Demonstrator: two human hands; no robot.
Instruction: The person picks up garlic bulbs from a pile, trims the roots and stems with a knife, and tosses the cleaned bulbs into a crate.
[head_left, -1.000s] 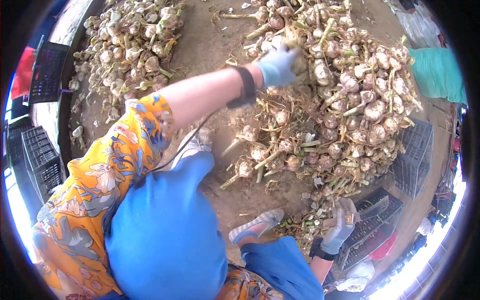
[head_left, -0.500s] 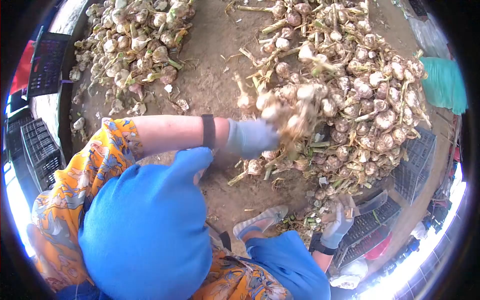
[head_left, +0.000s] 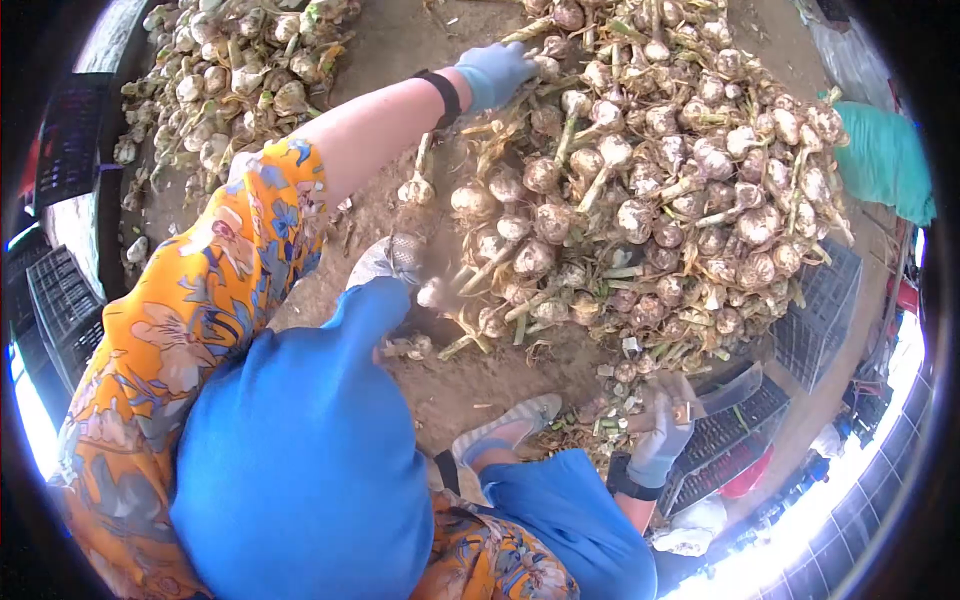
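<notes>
My left hand (head_left: 497,75), in a pale blue-grey glove, reaches to the upper left edge of a large heap of garlic (head_left: 690,190). Its fingers are extended beside bulbs and stems, with no clear hold on any. My right hand (head_left: 660,440), gloved too, is low on the right, below the heap. It is closed round a small object with a tan part, blurred and partly hidden by the fingers. Cut stem pieces (head_left: 612,410) lie just left of it. A few loose bulbs, one with a long stem (head_left: 416,190), lie left of the heap.
A second garlic pile (head_left: 235,85) is at the upper left. Black crates (head_left: 725,445) stand beside my right hand, and others (head_left: 65,290) at the far left. Teal cloth (head_left: 883,165) hangs at the right. A sandalled foot (head_left: 510,425) and blue fabric (head_left: 310,450) fill the lower part.
My left hand has moved up and away from the middle of the heap, where blurred bulbs were moving beside it. Bulbs now lie at rest there. My right hand has shifted only slightly.
</notes>
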